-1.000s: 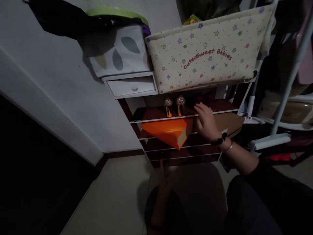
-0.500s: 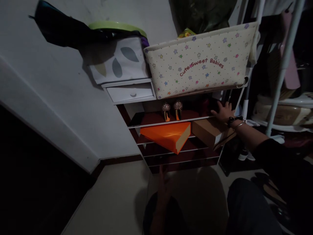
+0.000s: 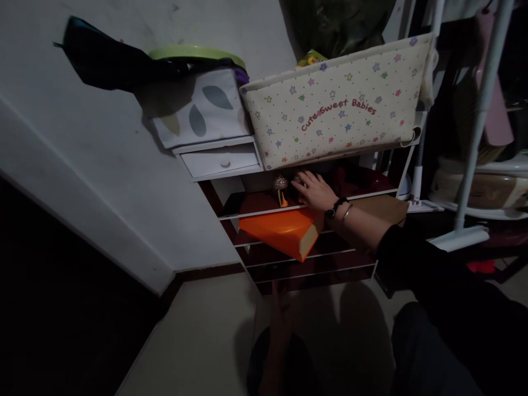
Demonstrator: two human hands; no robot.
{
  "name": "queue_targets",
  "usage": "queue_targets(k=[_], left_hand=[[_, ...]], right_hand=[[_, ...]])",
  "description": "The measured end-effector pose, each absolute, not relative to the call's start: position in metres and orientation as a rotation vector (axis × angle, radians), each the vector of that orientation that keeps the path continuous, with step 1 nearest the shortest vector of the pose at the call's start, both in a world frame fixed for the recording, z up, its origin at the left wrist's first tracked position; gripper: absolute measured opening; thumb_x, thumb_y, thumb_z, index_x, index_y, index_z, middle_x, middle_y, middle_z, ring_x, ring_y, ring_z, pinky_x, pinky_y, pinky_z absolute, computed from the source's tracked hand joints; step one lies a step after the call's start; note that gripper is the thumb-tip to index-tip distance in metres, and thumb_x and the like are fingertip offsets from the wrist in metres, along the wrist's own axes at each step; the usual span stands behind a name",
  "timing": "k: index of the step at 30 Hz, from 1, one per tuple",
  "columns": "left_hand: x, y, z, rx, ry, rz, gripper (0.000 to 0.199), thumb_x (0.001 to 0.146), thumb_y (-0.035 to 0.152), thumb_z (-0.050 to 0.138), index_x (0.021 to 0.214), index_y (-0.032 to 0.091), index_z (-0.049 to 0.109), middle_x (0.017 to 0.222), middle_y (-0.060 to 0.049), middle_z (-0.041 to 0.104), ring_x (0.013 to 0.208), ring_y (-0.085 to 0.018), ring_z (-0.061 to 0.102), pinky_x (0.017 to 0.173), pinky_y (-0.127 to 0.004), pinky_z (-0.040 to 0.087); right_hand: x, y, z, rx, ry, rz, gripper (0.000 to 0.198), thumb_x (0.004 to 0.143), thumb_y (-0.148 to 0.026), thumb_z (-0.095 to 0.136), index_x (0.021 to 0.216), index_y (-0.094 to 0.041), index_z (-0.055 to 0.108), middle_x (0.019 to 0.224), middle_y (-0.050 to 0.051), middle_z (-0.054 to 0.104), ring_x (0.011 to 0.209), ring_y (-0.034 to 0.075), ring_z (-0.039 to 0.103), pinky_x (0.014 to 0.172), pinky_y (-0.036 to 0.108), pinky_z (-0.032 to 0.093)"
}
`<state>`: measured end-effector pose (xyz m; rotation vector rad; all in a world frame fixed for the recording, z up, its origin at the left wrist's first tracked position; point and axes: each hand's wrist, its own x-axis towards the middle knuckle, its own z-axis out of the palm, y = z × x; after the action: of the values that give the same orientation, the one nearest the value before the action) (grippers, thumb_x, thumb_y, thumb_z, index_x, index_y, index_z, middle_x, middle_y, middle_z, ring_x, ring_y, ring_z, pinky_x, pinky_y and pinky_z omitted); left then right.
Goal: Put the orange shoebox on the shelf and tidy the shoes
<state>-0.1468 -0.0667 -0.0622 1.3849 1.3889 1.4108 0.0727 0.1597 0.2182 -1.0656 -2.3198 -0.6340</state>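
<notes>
Shoe rack (image 3: 264, 204), upper shelf — star-print fabric bin (image 3: 334, 104) above, orange box (image 3: 284, 231) below. My right hand (image 3: 315, 190): fingers spread over one glittery heeled shoe (image 3: 281, 186), grip unclosed. Shoe I judge light, stiff, tippy — take by the heel. Left hand (image 3: 280, 308) low, dim, open.

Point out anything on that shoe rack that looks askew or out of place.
The orange box sits crooked on the rack, one corner jutting past the shelf edge and tipped downward. The right hand reaches the glittery heels above it.
</notes>
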Motion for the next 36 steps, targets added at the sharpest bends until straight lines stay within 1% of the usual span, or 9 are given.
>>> queue_targets(k=[3,7,12,17,20,24,29,33,36], left_hand=[[-0.153,-0.068,-0.071,1.427,1.385,1.455,0.091,0.095,0.043,0.059,0.172,0.034,0.009,0.175,-0.014,0.027,0.151,-0.031,0.047,0.1,-0.039,0.056],[-0.16,-0.068,-0.083,1.455,1.397,1.478,0.088,0.096,0.04,0.058,0.171,0.038,0.011,0.177,-0.012,0.022,0.149,-0.03,0.048,0.099,-0.039,0.055],[-0.157,-0.063,-0.084,1.43,1.377,1.455,0.09,0.097,0.043,0.058,0.171,0.035,0.009,0.176,-0.013,0.024,0.151,-0.03,0.046,0.101,-0.04,0.053],[-0.148,-0.062,-0.079,1.428,1.375,1.444,0.09,0.096,0.042,0.058,0.171,0.034,0.009,0.177,-0.012,0.023,0.151,-0.029,0.046,0.102,-0.039,0.054],[-0.148,-0.064,-0.078,1.44,1.372,1.432,0.09,0.097,0.041,0.058,0.171,0.032,0.009,0.176,-0.013,0.023,0.152,-0.029,0.046,0.104,-0.039,0.054],[-0.151,-0.066,-0.079,1.44,1.356,1.428,0.09,0.097,0.041,0.057,0.171,0.033,0.008,0.177,-0.013,0.022,0.153,-0.03,0.044,0.106,-0.043,0.053],[-0.156,-0.067,-0.081,1.428,1.364,1.448,0.088,0.097,0.045,0.059,0.171,0.032,0.014,0.175,-0.015,0.027,0.149,-0.03,0.049,0.104,-0.041,0.054],[-0.158,-0.066,-0.082,1.393,1.377,1.465,0.088,0.096,0.046,0.058,0.171,0.029,0.015,0.174,-0.015,0.029,0.149,-0.028,0.049,0.103,-0.038,0.055],[-0.159,-0.064,-0.083,1.373,1.373,1.472,0.089,0.095,0.045,0.059,0.171,0.028,0.015,0.173,-0.015,0.031,0.148,-0.028,0.049,0.102,-0.036,0.055]], right_hand=[[0.084,0.171,0.212,-1.213,-2.127,-0.532,0.062,0.091,-0.018,0.062,0.152,-0.01,0.053,0.159,0.026,0.039,0.147,0.042,0.034,0.117,0.055,0.039],[0.109,0.177,0.202,-1.445,-1.906,-0.374,0.059,0.088,-0.022,0.066,0.144,-0.006,0.057,0.157,0.028,0.037,0.141,0.045,0.037,0.119,0.056,0.036],[0.12,0.185,0.199,-1.551,-1.855,-0.28,0.064,0.087,-0.021,0.066,0.148,-0.008,0.053,0.161,0.026,0.034,0.14,0.042,0.041,0.121,0.051,0.035],[0.113,0.197,0.216,-1.692,-1.77,-0.1,0.058,0.084,-0.027,0.07,0.137,-0.005,0.059,0.157,0.029,0.038,0.138,0.043,0.046,0.118,0.054,0.038],[0.108,0.2,0.223,-1.752,-1.718,-0.039,0.055,0.085,-0.033,0.07,0.131,-0.004,0.062,0.144,0.03,0.048,0.129,0.042,0.054,0.109,0.053,0.047],[0.101,0.192,0.215,-1.743,-1.756,0.004,0.038,0.086,-0.032,0.069,0.117,-0.011,0.071,0.118,0.021,0.064,0.115,0.036,0.062,0.101,0.047,0.053],[0.074,0.165,0.209,-1.612,-1.737,-0.237,0.06,0.084,-0.025,0.068,0.141,-0.007,0.059,0.147,0.03,0.049,0.132,0.045,0.046,0.103,0.061,0.049],[0.035,0.147,0.217,-1.0,-2.238,-0.522,0.066,0.093,-0.02,0.06,0.158,-0.019,0.048,0.163,0.02,0.041,0.146,0.04,0.037,0.117,0.06,0.038],[0.012,0.147,0.213,-0.978,-2.302,-0.495,0.069,0.094,-0.016,0.056,0.161,-0.019,0.045,0.17,0.019,0.03,0.151,0.042,0.03,0.12,0.062,0.033]])
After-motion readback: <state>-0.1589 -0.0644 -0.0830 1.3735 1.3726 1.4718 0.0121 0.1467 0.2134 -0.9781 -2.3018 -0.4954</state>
